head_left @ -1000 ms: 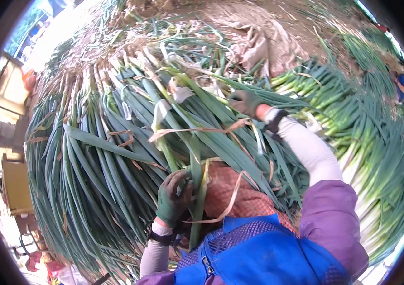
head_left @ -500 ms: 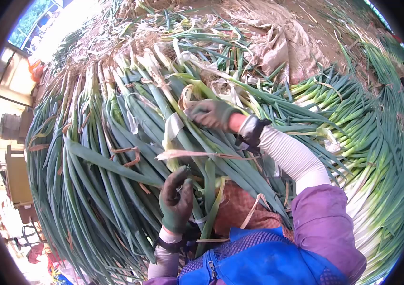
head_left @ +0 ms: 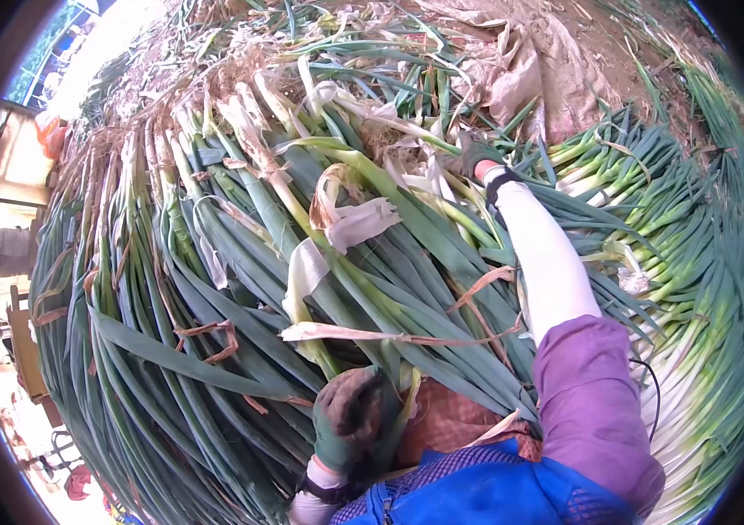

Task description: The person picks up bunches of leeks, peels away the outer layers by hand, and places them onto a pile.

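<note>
My left hand [head_left: 350, 418], in a soiled green-and-brown glove, is near my lap with its fingers curled closed. Long green onions [head_left: 407, 319] lie across my front beside it, and a leaf runs down right next to the glove. Whatever is inside its fingers is hidden. My right hand [head_left: 480, 156], gloved too, reaches far out over the root ends and leaves of the pile. Its fingers are small and partly hidden among the stalks. A dry, pale peeled husk [head_left: 359, 219] lies on the stalks between the hands.
A big heap of untrimmed green onions [head_left: 162, 289] fills the left side. Cleaned green onions with white stems [head_left: 678, 350] are stacked on the right. A crumpled beige sack [head_left: 529, 70] lies at the back, with loose peelings [head_left: 372, 44] beside it.
My right hand has left the stalks in the middle and moved away from me to the right. My left hand has drawn down nearer my body, its fingers now curled in.
</note>
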Motion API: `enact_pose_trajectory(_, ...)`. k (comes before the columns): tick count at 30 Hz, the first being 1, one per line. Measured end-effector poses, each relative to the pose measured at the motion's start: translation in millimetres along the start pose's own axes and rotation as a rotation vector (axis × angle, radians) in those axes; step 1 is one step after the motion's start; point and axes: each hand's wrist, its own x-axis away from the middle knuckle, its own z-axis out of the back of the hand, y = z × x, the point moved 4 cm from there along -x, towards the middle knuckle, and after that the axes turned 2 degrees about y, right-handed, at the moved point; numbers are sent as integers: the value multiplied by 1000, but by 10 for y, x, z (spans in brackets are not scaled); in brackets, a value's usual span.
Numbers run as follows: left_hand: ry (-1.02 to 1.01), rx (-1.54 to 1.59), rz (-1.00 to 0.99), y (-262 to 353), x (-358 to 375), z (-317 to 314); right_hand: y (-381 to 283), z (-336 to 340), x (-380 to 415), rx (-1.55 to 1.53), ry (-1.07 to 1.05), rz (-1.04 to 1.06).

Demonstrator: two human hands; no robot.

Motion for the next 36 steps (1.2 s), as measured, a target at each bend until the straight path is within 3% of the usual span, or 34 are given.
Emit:
enact_pose_trajectory(2, -25, -4, 1, -4, -14, -7, 26, -242, -108, 89, -76, -25)
enact_pose_trajectory(3, -24, -12, -4, -38, -16, -15, -23, -376, -111, 124, -14, 6)
enact_pose_trajectory(6, -23, -22, -5, -112, 49, -16, 34, -362, -195, 126, -214, 140)
enact_pose_trajectory(7, -18, -19, -10, -114, 51, -15, 47, -308, -161, 181, -71, 267)
enact_pose_trajectory(10, 1, -5, -27, -87, 9, -33, -55, 165, 393, 153, -347, 287)
enact_pose_trajectory(11, 6, -2, -28, -67, 10, -34, 197, -490, 149, 399, -384, 739)
enact_pose_trajectory(12, 2, 7, -17, -60, 11, -40, 281, -206, 631, 42, -531, 652)
enact_pose_trajectory(13, -1, 14, -7, -56, 12, -36, -61, 165, 1155, 361, -629, 776)
enact_pose_trajectory(14, -5, 19, 1, -51, 11, -26, 237, -270, 1207, 319, -617, 926)
enact_pose_trajectory(17, -20, -30, -15, -4, 0, -17, 55, -78, 1500, 312, -545, 500)
enact_pose_trajectory(18, -18, -23, -14, 12, -2, -16, -186, 154, 1567, 256, -387, 328)
enact_pose_trajectory(20, -12, -12, -10, 38, -2, -15, -367, 153, 1418, 276, -126, 342)
enact_pose_trajectory(21, -15, -5, 0, 36, 8, -10, -394, 44, 1233, 196, -121, 319)
enact_pose_trajectory(23, -20, 10, 23, 15, 32, -2, -352, -186, 912, 125, -326, 304)
enact_pose_trajectory(24, -23, 14, 25, 17, 38, -1, -192, -504, 691, 62, -380, 319)
enact_pose_trajectory(25, -26, 21, 24, 14, 35, -3, 398, -1405, -4, -7, -332, 398)
enact_pose_trajectory(28, -34, 21, -5, -98, 39, -12, 65, -524, 407, 24, -458, 314)
enact_pose_trajectory(30, -38, 9, 0, -150, 37, -24, -5, -64, 471, -41, -228, 268)
enact_pose_trajectory(31, -44, 4, 13, -141, 22, -18, 794, -717, -66, -723, -381, -29)
enact_pose_trajectory(32, -49, 1, 21, -135, 0, -20, 358, 35, 228, -176, -144, 43)
enact_pose_trajectory(33, -48, -3, 11, -127, -25, -28, 155, 468, 442, -101, -14, 23)
enact_pose_trajectory(36, -55, -4, -4, -146, -52, -49, 1053, -235, -365, -100, -46, 7)
